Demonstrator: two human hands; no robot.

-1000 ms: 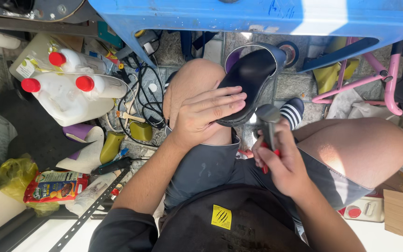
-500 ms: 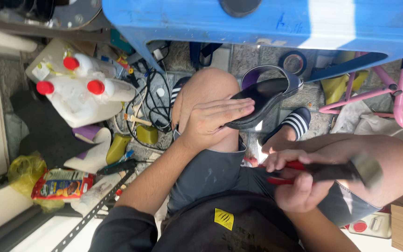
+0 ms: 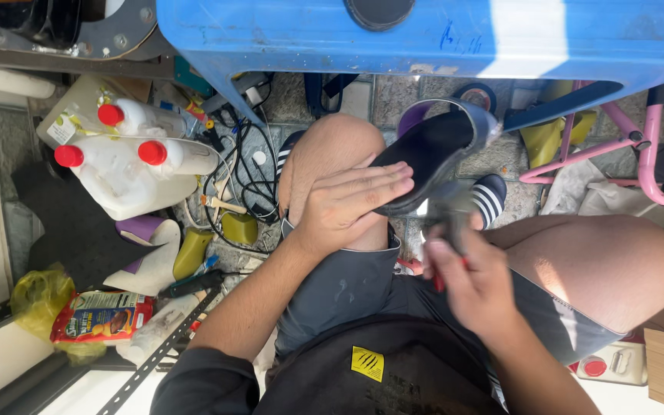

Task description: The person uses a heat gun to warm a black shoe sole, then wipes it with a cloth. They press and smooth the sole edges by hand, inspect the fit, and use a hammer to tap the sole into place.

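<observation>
Left hand (image 3: 351,204) lies flat, fingers spread, pinning the black slipper (image 3: 432,154) on the knee, right hand (image 3: 474,284) clenched round a blurred red-handled hammer (image 3: 449,219) just beside it — a slightly off blow prob. catches those fingertips.

We see hard sunlight glaring on the blue table (image 3: 455,34) upper right, deep shadow upper left, right hand (image 3: 474,288) motion-blurred.

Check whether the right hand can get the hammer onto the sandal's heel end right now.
Probably yes: the right hand holds the hammer just below the sandal, with nothing between them; the left hand pins the sandal's near edge.
</observation>
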